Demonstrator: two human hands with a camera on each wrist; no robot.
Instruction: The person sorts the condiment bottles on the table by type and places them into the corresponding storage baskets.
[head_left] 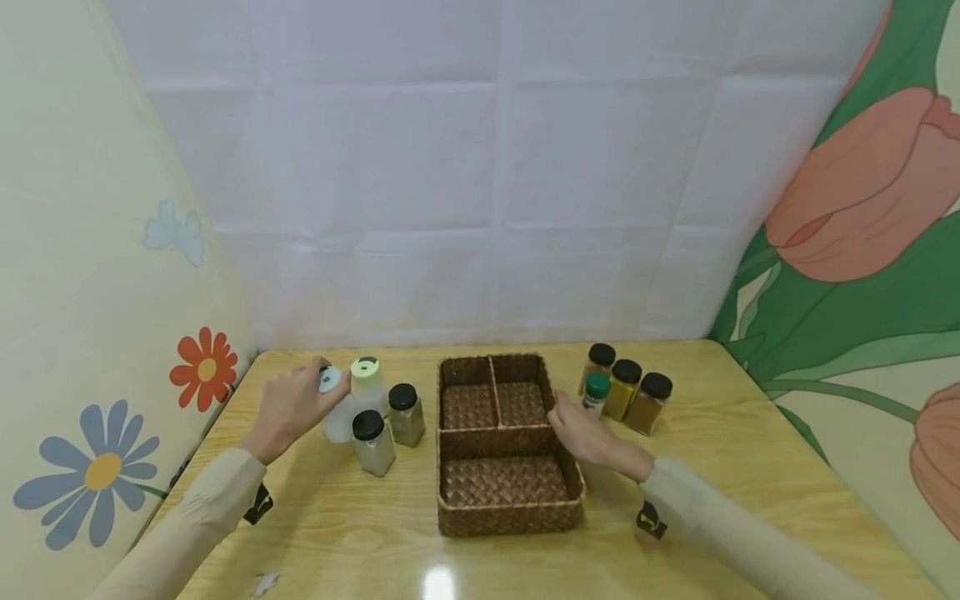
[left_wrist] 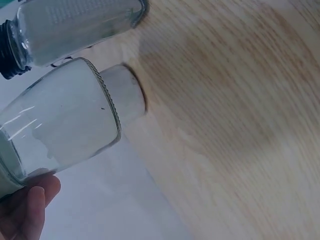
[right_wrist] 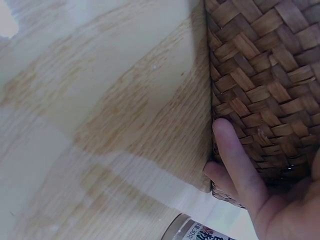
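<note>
While my left hand (head_left: pixel 295 408) has its thumb and fingers bent around the top of a pale-lidded jar (head_left: pixel 339 423), my right hand (head_left: pixel 588 429) touches the right wall of the woven basket (head_left: pixel 510 518). I hold that jar, whitish inside, on the left side of the table (head_left: pixel 390 567); whether its base meets the wood I cannot tell. Just right of it stands a jar with a yellow-green lid (head_left: pixel 366 373), and two black-capped jars (head_left: pixel 407 421) are nearer me. One finger of my right hand lies nearly straight along the weave; how far the others bend I cannot tell. The basket sits mid-table, two small compartments far, one wide compartment near. Right of it stand a green-capped jar (head_left: pixel 596 388) and three dark-lidded jars (head_left: pixel 645 410).
</note>
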